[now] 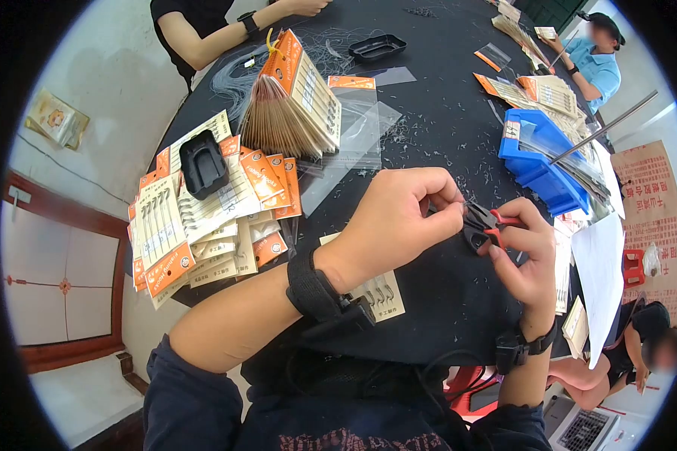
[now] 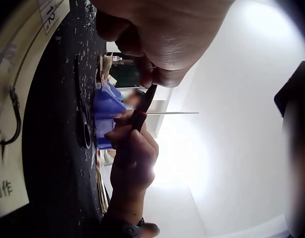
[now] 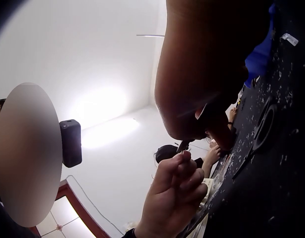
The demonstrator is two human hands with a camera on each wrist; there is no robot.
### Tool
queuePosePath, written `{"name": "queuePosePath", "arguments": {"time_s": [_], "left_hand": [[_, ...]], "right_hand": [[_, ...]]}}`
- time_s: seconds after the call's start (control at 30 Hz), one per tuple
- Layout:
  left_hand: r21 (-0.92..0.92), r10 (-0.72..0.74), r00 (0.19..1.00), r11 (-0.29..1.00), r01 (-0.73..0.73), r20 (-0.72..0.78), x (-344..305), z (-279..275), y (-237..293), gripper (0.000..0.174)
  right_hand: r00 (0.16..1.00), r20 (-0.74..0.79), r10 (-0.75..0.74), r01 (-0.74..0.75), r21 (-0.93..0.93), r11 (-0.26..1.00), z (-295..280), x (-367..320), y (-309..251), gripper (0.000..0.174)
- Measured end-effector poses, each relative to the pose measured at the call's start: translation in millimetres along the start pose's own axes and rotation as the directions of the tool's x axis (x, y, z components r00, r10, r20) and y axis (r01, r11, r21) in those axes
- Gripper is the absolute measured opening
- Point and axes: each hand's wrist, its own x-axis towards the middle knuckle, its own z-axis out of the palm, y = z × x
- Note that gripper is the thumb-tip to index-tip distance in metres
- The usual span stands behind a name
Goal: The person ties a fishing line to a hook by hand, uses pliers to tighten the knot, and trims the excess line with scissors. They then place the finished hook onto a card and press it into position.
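Observation:
My left hand [image 1: 402, 222] pinches a small thin piece between thumb and forefinger; the fingers hide most of it, so I cannot tell its kind. My right hand [image 1: 530, 252] grips pliers [image 1: 508, 219] with red-and-black handles, their dark jaws right at the left fingertips. In the left wrist view the pliers [image 2: 141, 119] point up toward the pinched piece. Black scissors [image 2: 84, 124] lie on the table beneath both hands. Under my left wrist is a cream card [image 1: 384, 297] carrying several fishhooks.
Orange-and-cream hook cards [image 1: 203, 218] pile up at left, a black tray [image 1: 204, 165] on top. Behind stands a fanned card bundle [image 1: 293, 101] beside clear bags [image 1: 353, 143]. A blue bin [image 1: 538, 161] is at right. Clippings litter the black table [image 1: 436, 113]; other people sit around it.

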Motion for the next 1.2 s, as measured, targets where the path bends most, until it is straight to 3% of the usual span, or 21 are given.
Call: {"name": "queuePosePath", "arguments": {"time_s": [0.43, 0.63, 0.73, 0.83, 0.93, 1.1, 1.2], "left_hand": [[0.025, -0.009, 1.000, 1.000, 0.009, 0.011, 0, -2, 1, 0.011], [0.043, 0.003, 1.000, 0.999, -0.003, 0.008, 1, -2, -2, 0.012], [0.098, 0.021, 1.000, 0.995, -0.023, 0.020, 1, -4, 0, 0.013], [0.107, 0.058, 0.998, 0.992, -0.059, 0.014, 2, -2, -4, 0.013], [0.113, 0.073, 0.997, 0.991, -0.074, 0.016, 2, -1, -7, 0.013], [0.058, -0.021, 0.998, 0.998, 0.018, 0.053, 0, -2, -2, 0.013], [0.021, 0.009, 0.998, 1.000, -0.010, 0.065, 0, -2, -5, 0.013]], "right_hand": [[1.000, -0.013, 0.022, -0.022, 0.001, 1.000, 3, 1, -2, 0.010], [0.980, 0.103, 0.171, -0.189, 0.207, 0.960, 0, -1, -2, 0.023], [0.933, 0.251, 0.256, -0.335, 0.355, 0.873, -3, 0, -5, 0.033], [0.940, 0.271, 0.206, -0.316, 0.470, 0.824, 1, -3, 7, 0.039], [0.914, 0.307, 0.264, -0.393, 0.515, 0.762, 3, -4, 5, 0.044], [0.817, 0.477, 0.325, -0.575, 0.618, 0.536, -1, -7, 5, 0.049], [0.783, 0.541, 0.308, -0.622, 0.676, 0.395, -1, -10, 10, 0.050]]}}
